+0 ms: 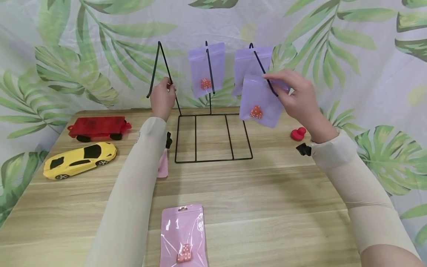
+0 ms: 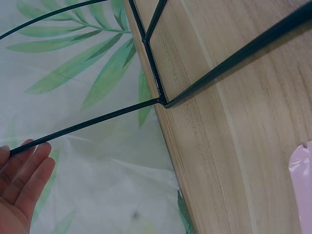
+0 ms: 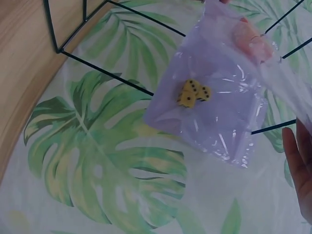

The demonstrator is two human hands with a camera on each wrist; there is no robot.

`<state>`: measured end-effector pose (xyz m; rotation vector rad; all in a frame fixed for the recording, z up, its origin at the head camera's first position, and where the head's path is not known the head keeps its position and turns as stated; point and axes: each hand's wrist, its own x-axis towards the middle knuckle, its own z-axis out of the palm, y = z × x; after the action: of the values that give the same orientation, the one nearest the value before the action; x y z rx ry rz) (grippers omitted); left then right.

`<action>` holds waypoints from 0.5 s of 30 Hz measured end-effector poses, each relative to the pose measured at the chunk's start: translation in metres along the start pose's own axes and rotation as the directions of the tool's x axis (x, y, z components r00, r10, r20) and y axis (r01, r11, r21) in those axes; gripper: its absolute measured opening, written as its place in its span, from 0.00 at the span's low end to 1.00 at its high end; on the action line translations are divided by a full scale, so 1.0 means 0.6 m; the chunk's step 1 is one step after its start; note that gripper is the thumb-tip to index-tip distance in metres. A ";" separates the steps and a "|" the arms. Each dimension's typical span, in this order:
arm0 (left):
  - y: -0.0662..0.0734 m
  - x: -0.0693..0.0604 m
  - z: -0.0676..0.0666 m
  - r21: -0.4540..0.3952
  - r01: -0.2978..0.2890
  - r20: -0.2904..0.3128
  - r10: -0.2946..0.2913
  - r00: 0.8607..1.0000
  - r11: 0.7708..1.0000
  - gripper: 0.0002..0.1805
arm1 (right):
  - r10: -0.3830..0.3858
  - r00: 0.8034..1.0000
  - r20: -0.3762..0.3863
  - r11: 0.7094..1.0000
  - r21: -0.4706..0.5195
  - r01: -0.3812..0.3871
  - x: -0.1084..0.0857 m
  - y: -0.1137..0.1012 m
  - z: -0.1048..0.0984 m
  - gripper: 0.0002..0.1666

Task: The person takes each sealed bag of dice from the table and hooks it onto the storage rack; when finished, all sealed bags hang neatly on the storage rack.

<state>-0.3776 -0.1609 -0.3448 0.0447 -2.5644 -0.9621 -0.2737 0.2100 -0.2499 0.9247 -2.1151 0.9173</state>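
A black wire rack (image 1: 213,161) stands on the table, with upright arms and hooks at its back. My left hand (image 1: 162,98) grips its left upright wire; the left wrist view shows the fingers (image 2: 33,163) around that wire. At the rack's right hook, my right hand (image 1: 295,94) pinches a purple bag (image 1: 261,98) holding red dice, against the wire. Behind it hangs another purple bag (image 1: 241,61), and one (image 1: 217,66) with red dice hangs on the middle hook. In the right wrist view a purple bag (image 3: 224,112) shows yellow dice.
A red toy vehicle (image 1: 100,127) and a yellow toy car (image 1: 80,160) stand at the left. A pink bag with dice (image 1: 181,230) lies at the front, another pink bag (image 1: 163,167) beside my left forearm. A small red object (image 1: 297,134) lies at the right.
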 end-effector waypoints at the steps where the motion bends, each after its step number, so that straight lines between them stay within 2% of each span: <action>1: 0.000 0.000 0.000 0.003 0.001 0.000 -0.001 1.000 1.000 0.14 | 0.022 1.000 0.005 1.000 -0.010 -0.022 0.005 0.004 0.002 0.16; 5: 0.001 0.002 0.000 0.012 0.001 -0.002 -0.001 1.000 1.000 0.14 | 0.115 0.993 0.000 0.993 -0.016 -0.115 0.024 0.021 0.015 0.16; 11: 0.003 0.000 -0.002 0.022 -0.001 -0.005 0.001 1.000 1.000 0.14 | 0.146 0.989 -0.032 0.988 -0.053 -0.148 0.053 0.049 0.037 0.14; 15: 0.002 -0.001 -0.001 0.016 -0.003 -0.007 0.004 1.000 1.000 0.14 | 0.209 0.978 -0.029 0.976 -0.063 -0.210 0.068 0.062 0.048 0.14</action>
<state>-0.3764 -0.1601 -0.3438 0.0480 -2.5656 -0.9381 -0.3330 0.1921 -0.2467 0.6638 -2.2398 0.9506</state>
